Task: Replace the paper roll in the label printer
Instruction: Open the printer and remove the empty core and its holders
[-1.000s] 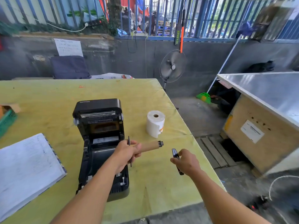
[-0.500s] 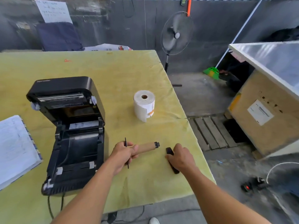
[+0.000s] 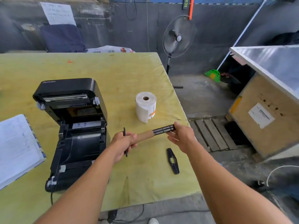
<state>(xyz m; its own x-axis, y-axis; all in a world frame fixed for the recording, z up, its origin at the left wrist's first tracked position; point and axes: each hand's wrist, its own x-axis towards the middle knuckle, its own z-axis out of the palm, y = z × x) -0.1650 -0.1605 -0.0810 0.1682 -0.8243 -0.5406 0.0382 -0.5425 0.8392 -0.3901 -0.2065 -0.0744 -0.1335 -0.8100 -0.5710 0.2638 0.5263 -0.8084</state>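
Note:
A black label printer (image 3: pixel 76 131) sits on the yellow-green table (image 3: pixel 113 75) with its lid open and its roll bay bare. A full white paper roll (image 3: pixel 145 106) stands upright to its right. My left hand (image 3: pixel 123 143) grips an empty brown cardboard core (image 3: pixel 144 135) and a flat black end guide at its left end. My right hand (image 3: pixel 182 136) pinches the black spindle (image 3: pixel 163 129), which sticks out of the core's right end. A second black end guide (image 3: pixel 173 160) lies flat on the table below my right hand.
An open notebook (image 3: pixel 16 147) lies at the table's left edge. The table's right edge runs just past my right hand. Beyond it are a standing fan (image 3: pixel 178 38), a wooden crate (image 3: pixel 265 117) and floor pallets. A cable hangs from the printer's front.
My right hand laid the black end guide on the table, then took the spindle's end. The spindle has slid partly out of the core to the right.

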